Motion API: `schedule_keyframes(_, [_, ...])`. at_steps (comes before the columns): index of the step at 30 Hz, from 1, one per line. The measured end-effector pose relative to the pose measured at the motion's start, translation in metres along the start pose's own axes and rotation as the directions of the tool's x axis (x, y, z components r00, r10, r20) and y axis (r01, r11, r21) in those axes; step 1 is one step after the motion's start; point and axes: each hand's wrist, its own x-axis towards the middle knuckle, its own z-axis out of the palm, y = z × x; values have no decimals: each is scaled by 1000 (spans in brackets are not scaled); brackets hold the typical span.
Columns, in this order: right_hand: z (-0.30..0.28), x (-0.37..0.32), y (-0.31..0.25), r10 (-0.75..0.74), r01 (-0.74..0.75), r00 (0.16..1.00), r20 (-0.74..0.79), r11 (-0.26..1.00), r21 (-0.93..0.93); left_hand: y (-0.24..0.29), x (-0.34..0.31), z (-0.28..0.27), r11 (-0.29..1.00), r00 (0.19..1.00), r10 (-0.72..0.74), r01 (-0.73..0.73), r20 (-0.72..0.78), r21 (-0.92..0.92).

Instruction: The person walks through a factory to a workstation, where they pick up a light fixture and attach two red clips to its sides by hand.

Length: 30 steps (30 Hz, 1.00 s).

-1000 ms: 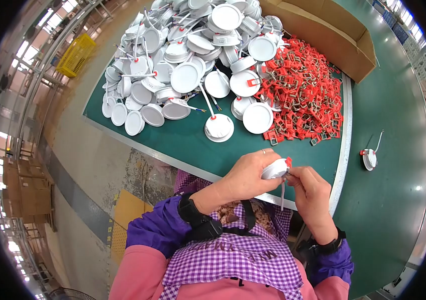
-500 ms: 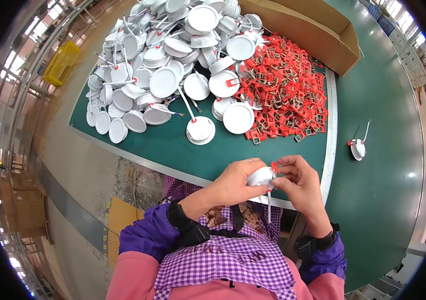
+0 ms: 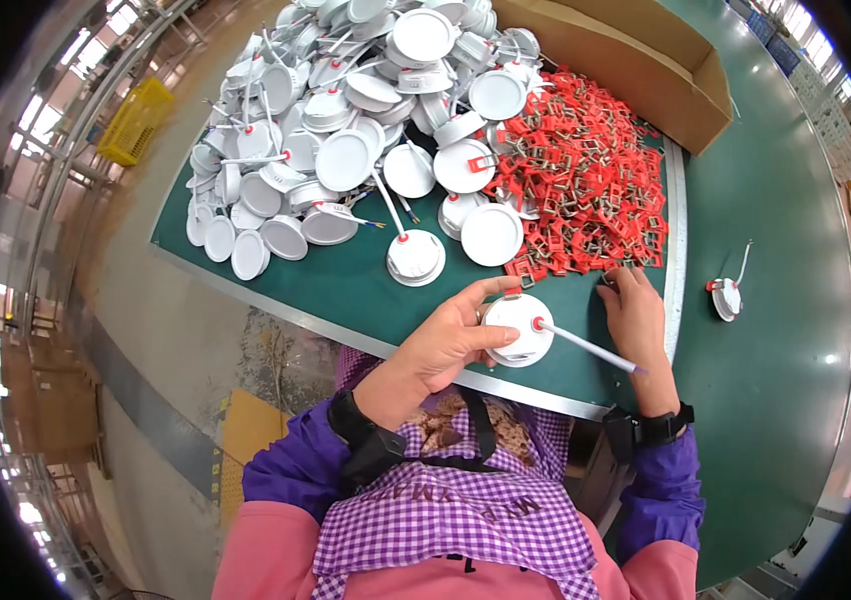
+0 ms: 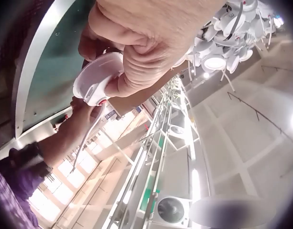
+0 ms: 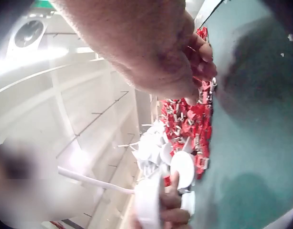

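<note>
My left hand [image 3: 454, 340] holds a round white downlight [image 3: 518, 345], thumb across its back and fingers behind it. A white cable [image 3: 591, 348] runs from a red grommet on its back toward the right. One red spring clip [image 3: 513, 293] sits at the light's upper edge. At the near edge of a heap of red spring clips [image 3: 586, 170], my right hand [image 3: 638, 318] pinches a single clip between thumb and fingertips. From the right wrist view, its curled fingers [image 5: 203, 59] reach the heap's edge.
A large pile of white downlights [image 3: 346, 110] covers the back left of the green table [image 3: 276, 295]. Behind the clips stands a cardboard box [image 3: 646, 60]. One downlight [image 3: 728, 298] with a clip lies on the green surface at right, beyond the metal edge strip [image 3: 678, 200].
My right hand has left the downlight and moved up and right to the clip heap. My left hand has turned the downlight so its back and cable face up and right.
</note>
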Motion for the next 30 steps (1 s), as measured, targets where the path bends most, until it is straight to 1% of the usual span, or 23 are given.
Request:
schedule_keyframes(1, [2,-2,-2,4,-2,1000,27,997,-76,-3,-1,-1,993,999,-30,28,-13,-116])
schedule_keyframes(3, [3,-5,5,-5,10,998,62,997,-73,-7,-1,-5,944,993,-110,91,-43,-316])
schedule_keyframes(5, [0,-8,7,-2,13,991,134,996,-84,-10,-2,-2,948,990,-119,89,-81,-305])
schedule_keyframes(6, [-2,-11,6,1,10,991,134,996,-86,-11,-1,0,952,986,-127,90,-112,-292])
schedule_keyframes(8, [-7,-18,2,-3,8,995,98,998,-56,-15,0,2,949,990,-115,86,-81,-304])
schedule_keyframes(9, [-12,-21,-4,0,6,995,95,998,-60,-17,2,3,934,988,-108,64,-106,-352])
schedule_keyframes(10, [-18,-25,-15,86,-91,995,59,992,84,-18,3,4,915,986,-101,39,-135,-401])
schedule_keyframes(11, [-21,-29,-24,174,-179,984,38,957,231,-18,3,8,914,985,-100,36,-137,-404])
schedule_keyframes(12, [-22,-33,-29,173,-178,984,40,957,231,-16,2,13,929,987,-37,-23,-154,-370])
schedule_keyframes(13, [-23,-39,-34,206,-208,978,44,908,364,-14,2,16,939,986,25,-80,-166,-334])
schedule_keyframes(14, [-23,-44,-37,241,-234,969,51,840,489,-14,3,17,940,986,23,-77,-164,-332])
schedule_keyframes(15, [-17,-48,-40,240,-201,971,11,784,588,-15,4,17,948,989,45,-87,-141,-306])
schedule_keyframes(17, [-18,-50,-50,262,-211,965,7,760,615,-16,5,18,956,991,66,-96,-114,-276])
schedule_keyframes(18, [-20,-51,-55,277,-218,961,9,736,641,-18,4,19,969,985,88,-119,-149,-215])
schedule_keyframes(19, [-21,-50,-57,280,-211,960,-5,736,644,-19,4,19,978,977,112,-141,-183,-153])
schedule_keyframes(20, [-18,-49,-59,280,-211,960,-5,734,646,-20,5,19,978,976,113,-142,-185,-150])
schedule_keyframes(22, [-13,-47,-62,232,-117,968,-93,750,651,-22,7,20,960,949,268,-277,-167,-31])
schedule_keyframes(23, [-12,-47,-65,231,-116,968,-93,750,651,-21,7,21,960,949,269,-278,-167,-30])
schedule_keyframes(25, [-9,-49,-69,114,-50,991,-66,788,613,-20,6,24,926,917,374,-361,-136,114])
schedule_keyframes(26, [-8,-50,-71,113,-50,991,-65,788,614,-21,6,23,926,917,374,-360,-137,115])
schedule_keyframes(28, [-6,-52,-73,32,16,997,-75,822,569,-22,6,22,902,901,416,-391,-124,184])
schedule_keyframes(29, [-8,-52,-75,43,-3,997,-59,825,566,-23,7,21,902,900,416,-391,-127,184])
schedule_keyframes(30, [-9,-53,-75,42,-3,998,-56,825,565,-26,7,20,890,896,429,-397,-117,225])
